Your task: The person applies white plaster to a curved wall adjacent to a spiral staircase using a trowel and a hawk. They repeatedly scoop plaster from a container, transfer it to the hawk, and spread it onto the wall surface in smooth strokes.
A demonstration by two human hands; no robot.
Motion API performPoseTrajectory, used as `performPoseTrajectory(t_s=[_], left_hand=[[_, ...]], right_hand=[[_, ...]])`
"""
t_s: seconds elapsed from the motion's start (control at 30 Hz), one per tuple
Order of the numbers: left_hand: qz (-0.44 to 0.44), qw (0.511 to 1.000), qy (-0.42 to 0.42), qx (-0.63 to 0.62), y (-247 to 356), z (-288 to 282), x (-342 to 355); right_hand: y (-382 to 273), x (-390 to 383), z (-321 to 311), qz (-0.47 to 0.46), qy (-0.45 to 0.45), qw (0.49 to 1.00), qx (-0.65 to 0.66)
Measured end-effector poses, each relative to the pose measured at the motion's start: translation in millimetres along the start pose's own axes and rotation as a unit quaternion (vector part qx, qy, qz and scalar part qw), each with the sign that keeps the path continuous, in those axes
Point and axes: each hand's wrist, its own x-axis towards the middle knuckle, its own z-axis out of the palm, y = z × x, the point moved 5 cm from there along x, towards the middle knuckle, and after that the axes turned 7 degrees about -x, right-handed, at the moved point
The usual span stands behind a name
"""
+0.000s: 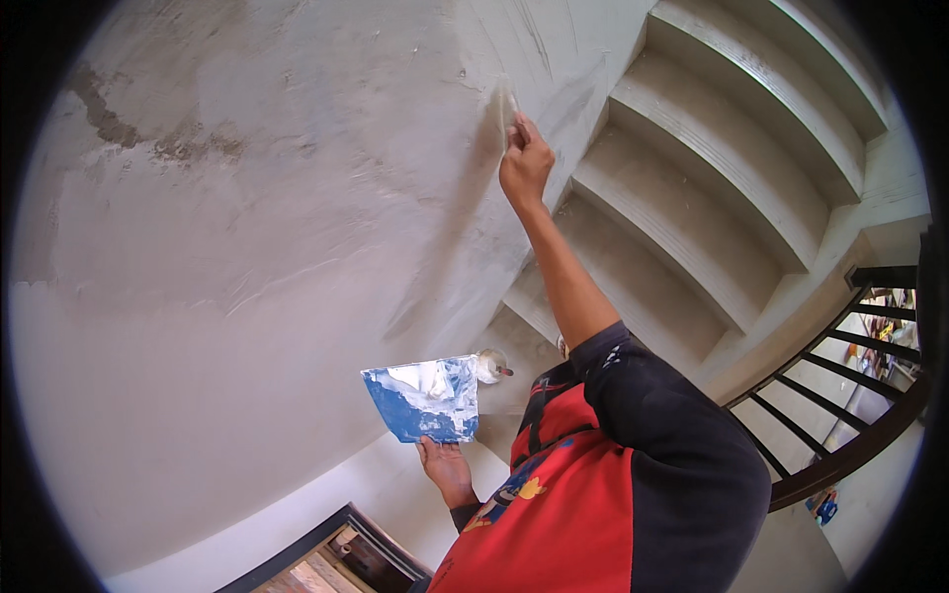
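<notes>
My right hand [527, 163] is closed on a thin-bladed putty knife [509, 102], seen nearly edge-on against the grey plastered wall [326, 198]. That arm is stretched up and forward, and the hand hides most of the tool's handle. Lower down, my left hand [448, 469] grips the bottom edge of a blue plastering hawk [400, 403]. White putty [435, 381] is smeared over the hawk's upper face, thickest near its top edge. The hawk is close to the wall but looks apart from it.
Concrete stairs [682, 212] climb along the wall on the right. A dark railing [840, 385] curves round the far right side. Beyond the hawk stands a pale container [490, 367] with a red-tipped handle. A dark frame [341, 519] is at the bottom. Brown patches [109, 124] mark the wall.
</notes>
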Motion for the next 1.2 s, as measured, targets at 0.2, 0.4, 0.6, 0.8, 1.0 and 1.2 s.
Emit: performPoseTrajectory(t_s=[0.2, 0.4, 0.6, 0.8, 1.0, 1.2], left_hand=[[-0.011, 1.0, -0.015, -0.005, -3.2, -5.5, 6.7], [-0.004, 0.999, -0.031, 0.014, 5.8, 11.2, 3.0], [-0.003, 0.999, -0.037, 0.003, 3.3, 6.0, 9.5], [0.004, 0.999, -0.032, 0.011, 1.9, 3.4, 2.4], [-0.008, 0.999, -0.041, 0.014, 0.6, 2.6, 4.3], [0.012, 0.999, -0.046, 0.01, -0.2, 6.2, 9.8]], right_hand=[[-5.6, -71.8, 3.8, -0.139, -0.062, 0.988, -0.037], [-30.4, -71.5, -27.1, 0.05, -0.129, 0.987, 0.075], [-82.0, -14.8, -18.2, -0.074, -0.011, 0.994, 0.077], [-105.9, -38.8, 30.6, -0.147, 0.006, 0.989, -0.032], [-90.3, -80.6, 4.6, -0.175, -0.066, 0.982, -0.003], [-71.2, 1.3, -58.5, -0.228, -0.246, 0.942, 0.026]])
